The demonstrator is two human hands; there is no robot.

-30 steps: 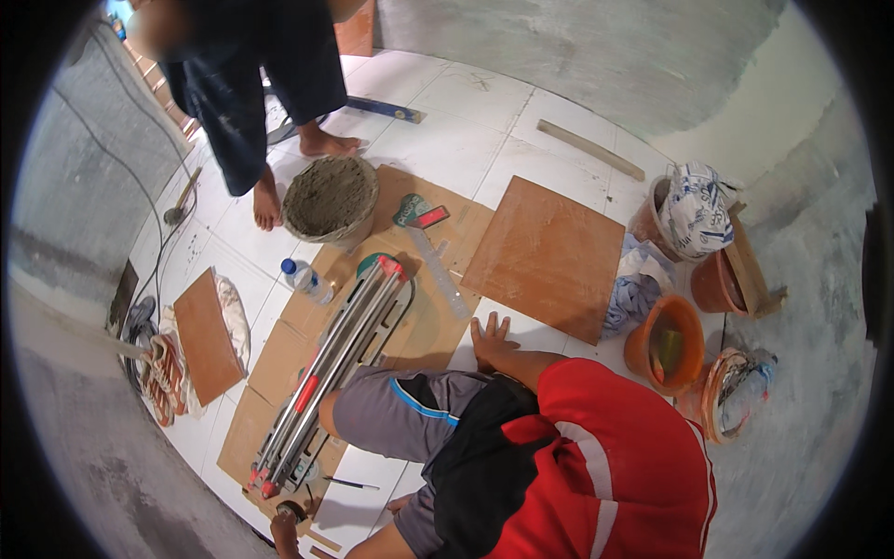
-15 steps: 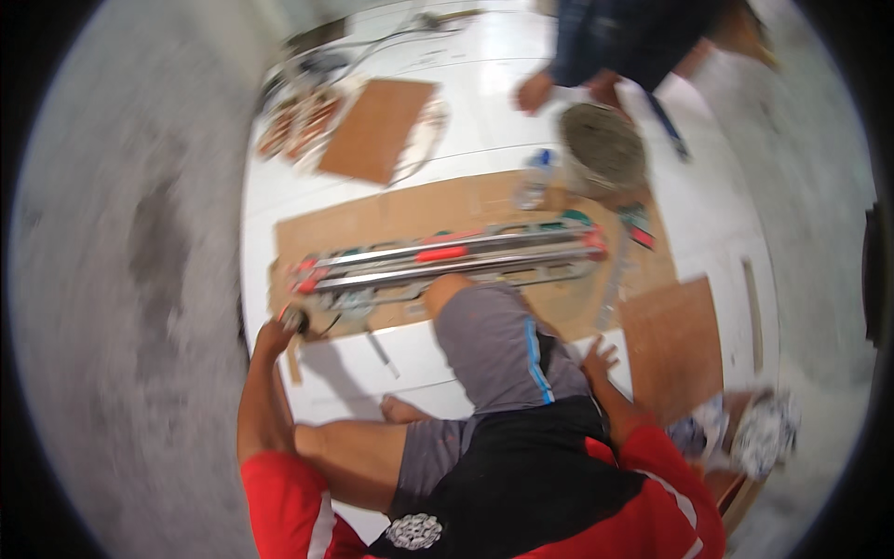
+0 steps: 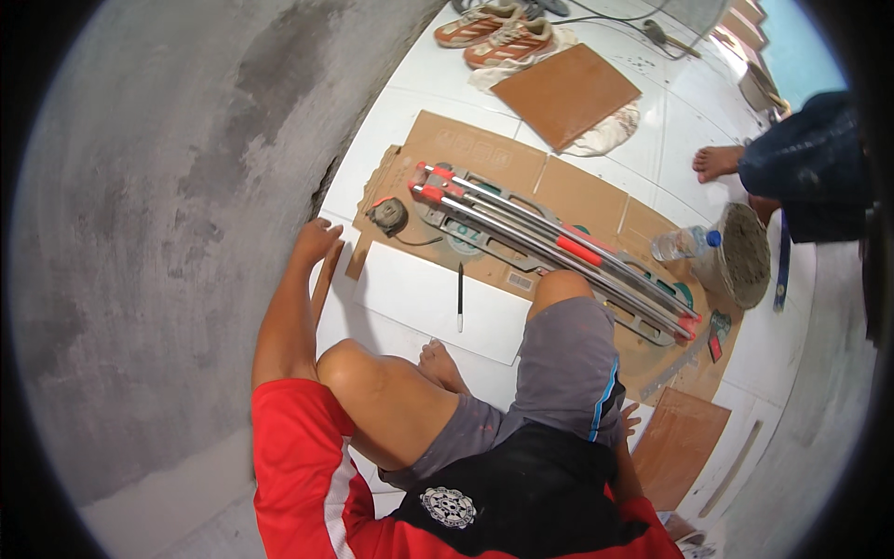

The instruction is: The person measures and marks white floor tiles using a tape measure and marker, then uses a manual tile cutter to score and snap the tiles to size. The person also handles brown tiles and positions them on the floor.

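While cardboard [image 3: 430, 142] bears the tile cutter [image 3: 577, 249], I judge this preparatory: right grip [image 3: 629, 421] spread near the brown tile [image 3: 678, 445]; left grip [image 3: 318, 240] beside a wooden strip [image 3: 327, 278], hold impossible to tell; the tape measure [image 3: 389, 216] calls for reaching inward.

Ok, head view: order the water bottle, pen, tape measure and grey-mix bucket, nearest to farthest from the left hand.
1. Tape measure, right of the left hand.
2. Pen, farther right, mostly on white tile.
3. Water bottle, far right.
4. Grey-mix bucket, just past the bottle.
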